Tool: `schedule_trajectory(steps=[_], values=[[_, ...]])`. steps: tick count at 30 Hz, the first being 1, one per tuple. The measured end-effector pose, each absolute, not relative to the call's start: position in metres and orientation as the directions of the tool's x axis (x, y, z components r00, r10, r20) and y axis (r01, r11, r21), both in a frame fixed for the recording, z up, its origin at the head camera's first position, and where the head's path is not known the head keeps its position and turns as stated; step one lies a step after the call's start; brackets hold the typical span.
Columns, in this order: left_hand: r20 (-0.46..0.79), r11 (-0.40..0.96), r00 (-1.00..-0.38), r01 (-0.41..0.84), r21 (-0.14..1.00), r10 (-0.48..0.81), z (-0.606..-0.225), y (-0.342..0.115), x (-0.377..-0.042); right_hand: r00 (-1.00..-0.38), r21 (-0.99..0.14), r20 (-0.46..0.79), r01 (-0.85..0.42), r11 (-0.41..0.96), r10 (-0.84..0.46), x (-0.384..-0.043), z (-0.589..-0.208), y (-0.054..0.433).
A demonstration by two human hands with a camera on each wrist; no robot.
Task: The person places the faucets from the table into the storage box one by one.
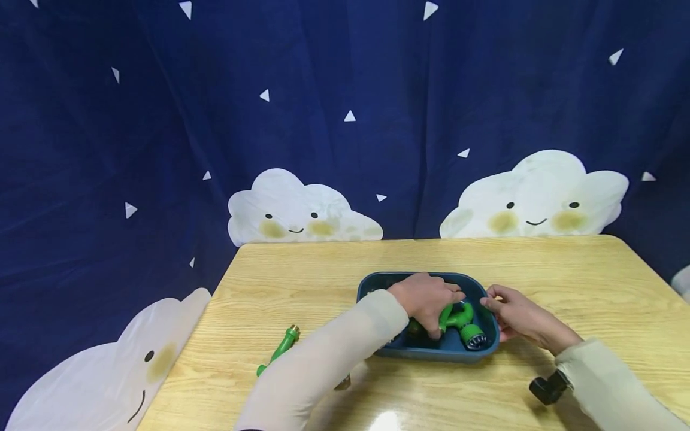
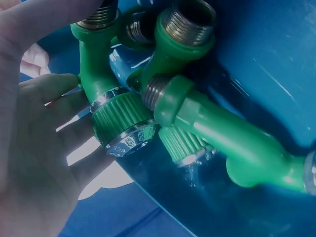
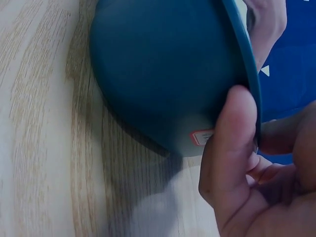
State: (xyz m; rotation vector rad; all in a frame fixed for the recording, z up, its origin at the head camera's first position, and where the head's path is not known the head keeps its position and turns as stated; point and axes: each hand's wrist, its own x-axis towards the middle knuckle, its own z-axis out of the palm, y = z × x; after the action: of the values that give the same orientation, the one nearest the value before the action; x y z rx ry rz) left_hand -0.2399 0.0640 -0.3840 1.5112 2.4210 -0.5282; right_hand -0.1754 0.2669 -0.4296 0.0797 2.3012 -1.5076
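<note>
A dark blue plastic bin (image 1: 431, 354) holds several green taps (image 1: 472, 335) with threaded metal ends and ribbed collars. My left hand (image 1: 428, 299) reaches down into it from above. In the left wrist view its thumb lies across the threaded end of one green tap (image 2: 106, 108), and its fingers are against the tap's far side. Other green taps (image 2: 232, 136) lie close beside that one. At the bin's right end my right hand (image 1: 520, 317) pinches the rim, with the thumb (image 3: 239, 113) on the outer wall and fingers over the edge.
Left of the bin, a separate green tap (image 1: 286, 344) with a brass-coloured end lies on the wooden table (image 1: 302, 269), partly behind my left sleeve. A small brownish piece (image 1: 343, 382) shows beside that sleeve. Behind the table hangs a navy curtain (image 1: 345, 143) with clouds.
</note>
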Motion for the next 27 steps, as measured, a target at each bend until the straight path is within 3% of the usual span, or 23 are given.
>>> schedule_trajectory(steps=[5, 13, 27], values=[[-0.420, 0.409, -0.442, 0.896, -0.172, 0.793, -0.384, 0.070, -0.238, -0.924, -0.867, -0.348, 0.251, 0.430, -0.162, -0.176, -0.429, 0.267], [-0.485, 0.528, -0.516, 0.840, -0.124, 0.706, -0.381, 0.078, -0.236, -0.921, -0.864, -0.354, 0.256, 0.433, -0.162, -0.175, -0.428, 0.267], [-0.525, 0.667, -0.588, 0.744, -0.051, 0.616, -0.376, 0.087, -0.234, -0.920, -0.864, -0.359, 0.265, 0.429, -0.155, -0.173, -0.425, 0.265]])
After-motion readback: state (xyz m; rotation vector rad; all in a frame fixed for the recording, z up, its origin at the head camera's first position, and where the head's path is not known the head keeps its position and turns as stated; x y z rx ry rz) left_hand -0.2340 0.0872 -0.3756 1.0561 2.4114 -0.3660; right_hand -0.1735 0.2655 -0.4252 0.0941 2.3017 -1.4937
